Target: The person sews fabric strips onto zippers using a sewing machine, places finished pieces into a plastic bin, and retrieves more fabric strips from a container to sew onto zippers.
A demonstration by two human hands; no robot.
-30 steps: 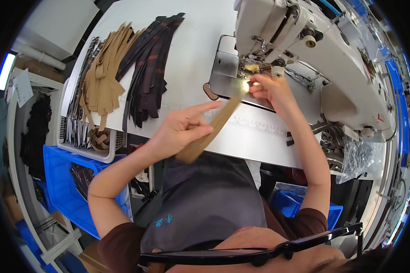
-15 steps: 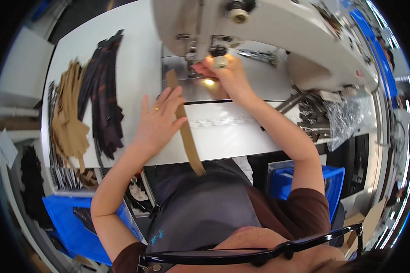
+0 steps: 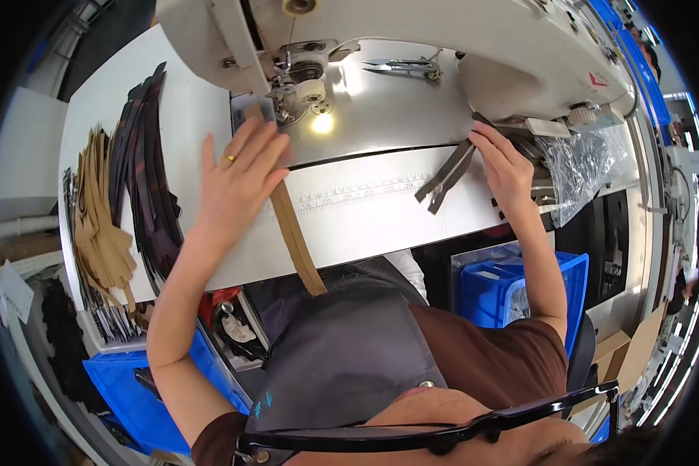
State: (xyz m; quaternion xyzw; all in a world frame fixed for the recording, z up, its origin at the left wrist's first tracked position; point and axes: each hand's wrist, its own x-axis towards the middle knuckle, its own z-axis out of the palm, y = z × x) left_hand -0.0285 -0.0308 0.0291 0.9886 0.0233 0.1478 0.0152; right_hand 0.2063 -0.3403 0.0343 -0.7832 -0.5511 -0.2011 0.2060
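Observation:
My left hand [image 3: 239, 182] lies flat, fingers outstretched, over a long tan strip [image 3: 295, 237] with a line down its middle. The strip's far end shows beyond my fingertips, beside the sewing machine's needle area [image 3: 287, 97]. Its near end hangs over the table's front edge onto my apron. On the right, my right hand [image 3: 506, 171] is closed in a pinch on a dark grey-brown zipper [image 3: 447, 177], whose two tails point toward the middle of the white table [image 3: 349, 229]. More dark strips [image 3: 542, 186] lie behind that hand, partly hidden.
The sewing machine arm [image 3: 427, 23] spans the far side. Thread snips [image 3: 402, 66] rest on its metal bed. Bundles of tan strips [image 3: 101, 225] and dark strips [image 3: 141, 167] lie at left. A clear plastic bag [image 3: 582, 167] is at right; blue bins [image 3: 485, 291] stand below.
My right hand has left the needle area, moved right and taken hold of the dark zipper. The pinkish piece near the needle is out of sight. My left hand stays over the tan strip.

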